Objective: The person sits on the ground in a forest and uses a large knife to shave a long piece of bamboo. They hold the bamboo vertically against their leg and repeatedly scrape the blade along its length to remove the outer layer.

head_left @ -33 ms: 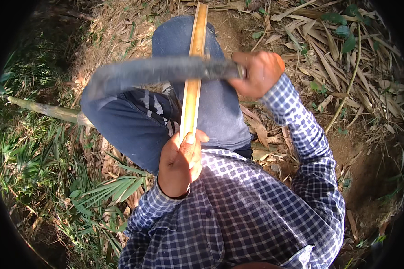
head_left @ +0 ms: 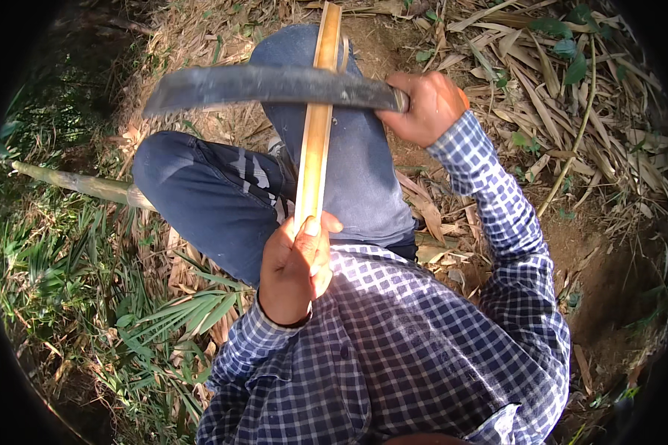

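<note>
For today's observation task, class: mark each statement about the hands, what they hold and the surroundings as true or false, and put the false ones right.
1. The left hand grips the near end of a pale, narrow strip. True.
2. The right hand holds a long, curved, dark blade. True.
3. In this view, the blade passes behind the strip. False: it crosses in front, hiding part of the strip.
4. The person wears a plain red top. False: the shirt is checked, dark blue and white.
5. A pole extends to the left of the bent left leg. True.
6. Both hands hold the blade. False: only the right hand does.
</note>
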### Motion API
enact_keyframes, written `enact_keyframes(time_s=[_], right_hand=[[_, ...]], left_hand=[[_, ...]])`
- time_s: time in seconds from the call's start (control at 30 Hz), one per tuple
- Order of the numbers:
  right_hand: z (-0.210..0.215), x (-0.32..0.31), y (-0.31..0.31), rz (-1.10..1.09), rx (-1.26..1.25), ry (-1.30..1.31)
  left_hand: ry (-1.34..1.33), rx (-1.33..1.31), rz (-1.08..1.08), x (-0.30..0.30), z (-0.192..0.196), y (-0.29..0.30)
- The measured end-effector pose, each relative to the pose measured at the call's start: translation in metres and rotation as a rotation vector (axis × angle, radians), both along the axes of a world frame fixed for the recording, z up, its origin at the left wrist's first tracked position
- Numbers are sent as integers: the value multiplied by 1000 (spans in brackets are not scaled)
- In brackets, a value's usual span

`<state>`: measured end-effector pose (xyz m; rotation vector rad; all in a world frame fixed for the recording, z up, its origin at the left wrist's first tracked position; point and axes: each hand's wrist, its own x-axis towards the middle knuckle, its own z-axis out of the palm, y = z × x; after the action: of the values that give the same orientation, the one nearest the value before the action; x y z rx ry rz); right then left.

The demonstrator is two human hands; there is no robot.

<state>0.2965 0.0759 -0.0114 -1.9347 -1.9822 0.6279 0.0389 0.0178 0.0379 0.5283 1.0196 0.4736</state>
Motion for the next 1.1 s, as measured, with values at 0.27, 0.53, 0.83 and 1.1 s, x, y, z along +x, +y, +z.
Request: enact_keyframes(time_s=[0.27,0.53,0.83,1.1], right_hand=[[-5,5,8,12,-14,-50],[-4,3,5,-21,60,-27],[-11,11,23,-35,-56,-67],[-19,19,30,-47,22,-7]], left_hand=[[-35,5,-9,-9,0,-4],[-33,-1,-28,-16,4,-10],[-63,15,-37,-24,0,-14],[-74,29,-32,-27,-6,-14]])
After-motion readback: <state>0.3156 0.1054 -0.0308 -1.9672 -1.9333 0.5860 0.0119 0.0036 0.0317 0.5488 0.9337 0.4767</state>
